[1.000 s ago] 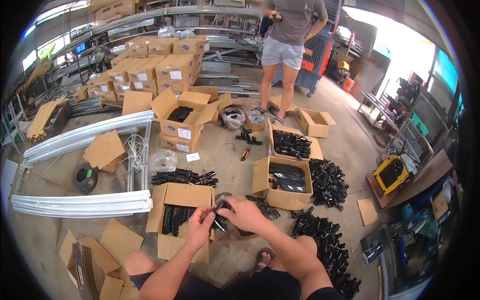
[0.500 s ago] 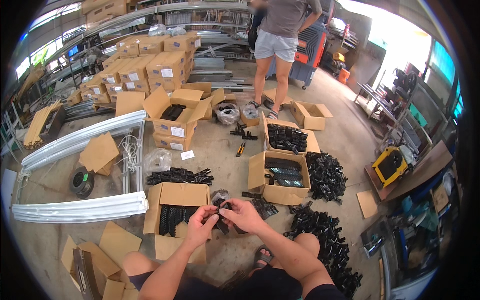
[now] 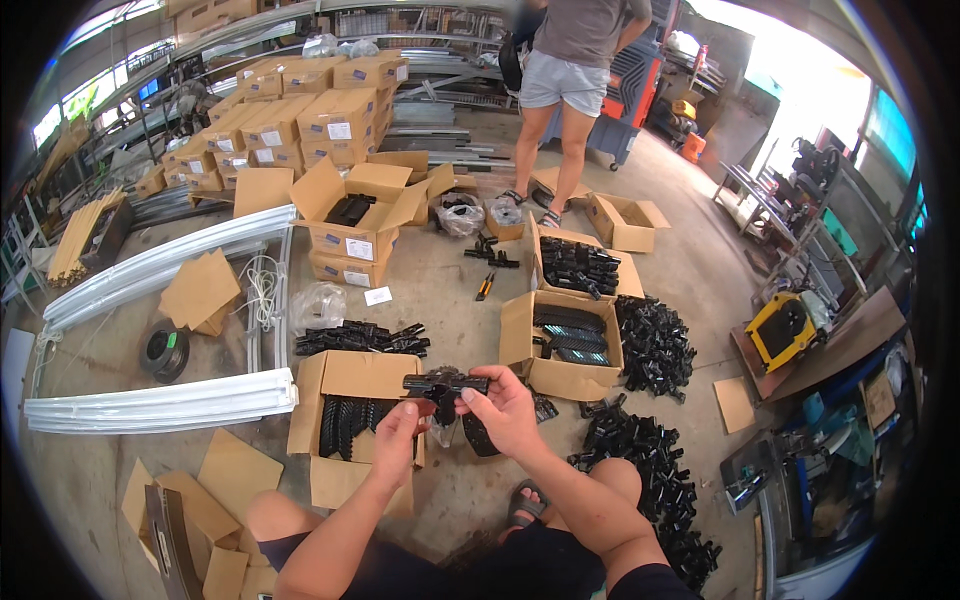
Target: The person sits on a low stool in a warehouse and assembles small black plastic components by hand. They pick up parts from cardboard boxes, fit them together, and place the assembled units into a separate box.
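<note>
Between my hands is a black T-shaped fitting (image 3: 432,387), its bar lying level and its stem pointing down. My right hand (image 3: 503,408) grips the right end of the bar, thumb on the near side. My left hand (image 3: 399,432) pinches at the lower stem; its fingertips are partly hidden. Just left of the hands stands an open cardboard box (image 3: 372,368) with rows of black ribbed parts (image 3: 345,425). A dark flat piece (image 3: 480,436) shows below my right hand.
Heaps of black fittings (image 3: 655,350) lie to the right, beside another open box (image 3: 572,380) of ribbed parts. White metal profiles (image 3: 160,405) lie at the left. An orange-and-black cutter (image 3: 485,287) is on the floor. A person (image 3: 565,90) stands at the back.
The fitting has come up and turned so its bar shows level. My right hand has shifted slightly right, my left hand slightly down and left. The person's arm has moved.
</note>
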A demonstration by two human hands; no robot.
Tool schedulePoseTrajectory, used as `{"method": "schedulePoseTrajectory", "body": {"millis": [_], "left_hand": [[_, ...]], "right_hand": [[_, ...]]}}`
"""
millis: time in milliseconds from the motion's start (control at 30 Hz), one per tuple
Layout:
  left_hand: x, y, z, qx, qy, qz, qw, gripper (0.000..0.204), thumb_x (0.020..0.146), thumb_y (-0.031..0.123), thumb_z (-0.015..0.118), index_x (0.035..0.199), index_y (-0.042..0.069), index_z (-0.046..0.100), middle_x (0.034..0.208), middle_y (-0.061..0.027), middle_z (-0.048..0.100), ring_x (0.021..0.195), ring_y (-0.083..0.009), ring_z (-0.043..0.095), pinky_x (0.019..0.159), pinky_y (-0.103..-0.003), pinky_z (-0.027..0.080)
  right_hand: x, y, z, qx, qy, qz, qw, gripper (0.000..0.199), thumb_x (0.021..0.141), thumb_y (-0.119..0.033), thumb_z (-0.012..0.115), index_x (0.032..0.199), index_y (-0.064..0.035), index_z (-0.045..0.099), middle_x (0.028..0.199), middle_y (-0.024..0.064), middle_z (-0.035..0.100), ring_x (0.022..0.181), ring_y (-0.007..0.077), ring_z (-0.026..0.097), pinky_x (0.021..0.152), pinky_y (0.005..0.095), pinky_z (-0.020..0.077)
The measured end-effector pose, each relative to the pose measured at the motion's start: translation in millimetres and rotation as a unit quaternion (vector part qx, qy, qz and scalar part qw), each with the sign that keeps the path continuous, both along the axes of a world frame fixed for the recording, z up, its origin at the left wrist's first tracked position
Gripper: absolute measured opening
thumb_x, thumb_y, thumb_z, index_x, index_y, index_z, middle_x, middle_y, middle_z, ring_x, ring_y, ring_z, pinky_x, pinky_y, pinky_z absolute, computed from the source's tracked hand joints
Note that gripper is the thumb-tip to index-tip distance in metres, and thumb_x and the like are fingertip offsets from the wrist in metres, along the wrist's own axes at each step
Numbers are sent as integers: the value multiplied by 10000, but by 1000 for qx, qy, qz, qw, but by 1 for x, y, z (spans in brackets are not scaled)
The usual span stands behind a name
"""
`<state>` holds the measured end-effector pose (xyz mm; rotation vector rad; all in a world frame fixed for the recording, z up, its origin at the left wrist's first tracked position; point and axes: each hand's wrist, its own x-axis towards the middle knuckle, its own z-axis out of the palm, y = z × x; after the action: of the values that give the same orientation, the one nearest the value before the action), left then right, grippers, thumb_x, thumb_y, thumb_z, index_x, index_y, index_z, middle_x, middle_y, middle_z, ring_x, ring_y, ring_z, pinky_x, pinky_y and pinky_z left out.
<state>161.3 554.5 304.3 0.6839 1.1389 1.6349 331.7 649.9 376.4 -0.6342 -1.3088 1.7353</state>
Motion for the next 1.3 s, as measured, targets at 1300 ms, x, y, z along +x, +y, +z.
{"method": "schedulePoseTrajectory", "body": {"millis": [1300], "left_hand": [[-13,-9,43,56,54,-107,991,325,1023,162,644,1297,-11,652,1229,-93,706,1129,-153,652,1043,-335,495]], "right_hand": [[2,-26,13,343,-333,40,877,361,938,-268,727,1203,-34,655,922,199,724,814,411,700,691,435,573]]}}
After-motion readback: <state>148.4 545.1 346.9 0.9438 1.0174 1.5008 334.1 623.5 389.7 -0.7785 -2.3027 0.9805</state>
